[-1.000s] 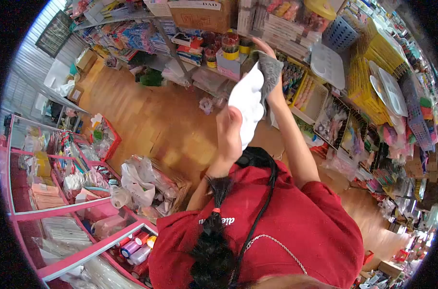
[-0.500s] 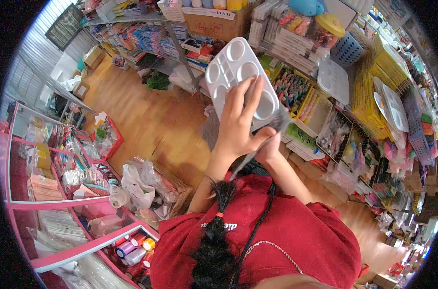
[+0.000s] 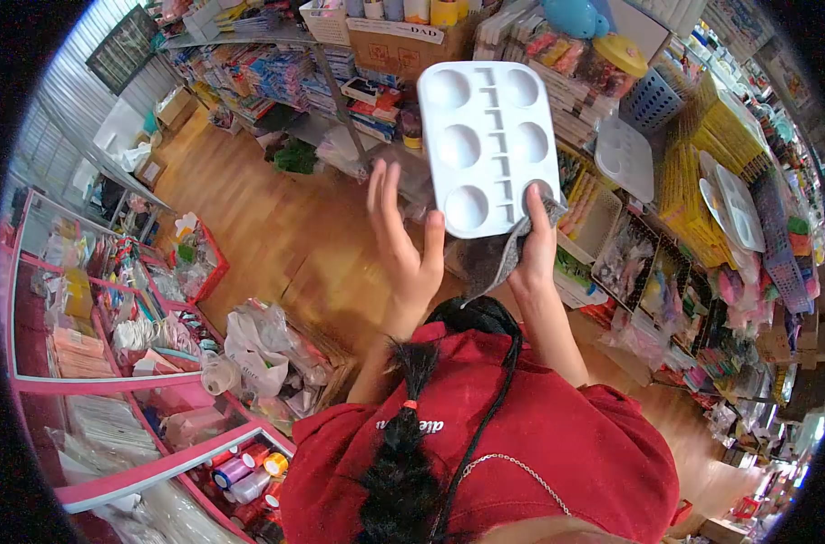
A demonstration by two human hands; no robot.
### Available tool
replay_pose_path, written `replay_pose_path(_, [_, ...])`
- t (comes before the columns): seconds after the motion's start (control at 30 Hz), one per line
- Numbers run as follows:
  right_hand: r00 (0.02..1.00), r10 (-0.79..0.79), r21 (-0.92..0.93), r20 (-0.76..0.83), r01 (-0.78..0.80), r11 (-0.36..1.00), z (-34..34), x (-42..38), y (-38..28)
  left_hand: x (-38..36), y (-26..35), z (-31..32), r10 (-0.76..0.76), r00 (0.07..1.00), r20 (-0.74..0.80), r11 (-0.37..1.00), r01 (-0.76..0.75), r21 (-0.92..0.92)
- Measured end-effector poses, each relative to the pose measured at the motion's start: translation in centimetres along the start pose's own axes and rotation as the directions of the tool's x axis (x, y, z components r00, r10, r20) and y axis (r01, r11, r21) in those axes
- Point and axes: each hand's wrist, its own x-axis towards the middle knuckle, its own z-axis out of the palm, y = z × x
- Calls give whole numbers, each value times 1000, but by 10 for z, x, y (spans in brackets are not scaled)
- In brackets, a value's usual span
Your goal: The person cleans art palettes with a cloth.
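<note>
1. While the wood floor (image 3: 267, 240) runs off to the left, packed goods (image 3: 258, 72) line the shelf beyond it.
2. White tray (image 3: 497, 154): held up in front of the body, face toward the camera, nearly upright with a slight lean. Six round wells, small slots down the middle.
3. Left hand (image 3: 405, 240): bears nothing; fingers spread, thumb tip at or just beside the tray's left edge. Cannot tell if it touches.
4. Right hand (image 3: 532, 258): clamped on the tray's lower right corner, thumb over the front, other fingers mostly hidden.
5. Grey cloth (image 3: 510, 254): bunched in that same grip, loose end hanging below the tray.
6. Risk, my judgement: tray could swing or slip, being gripped at one low corner only; cloth caught under the grip might let it slide.
7. Change from half a second ago: left hand then lay across the tray's face, now off it; tray, then leaning left, now straighter, all six wells showing.
</note>
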Motion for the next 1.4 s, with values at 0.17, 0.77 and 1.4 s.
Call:
replay_pose_path(0.17, [998,11,57,-55,-8,998,6,-5,11,-56,-7,38,-338,865,371,612,501,-612])
replay_pose_path(0.77, [997,-73,-288,12,74,955,-4,-7,9,-57,-16,29,-497,743,449,639,663,-390])
replay_pose_path(1.4, [994,-52,-89,96,61,994,-31,16,-35,-11,-41,-31,-632,770,92,705,620,-345])
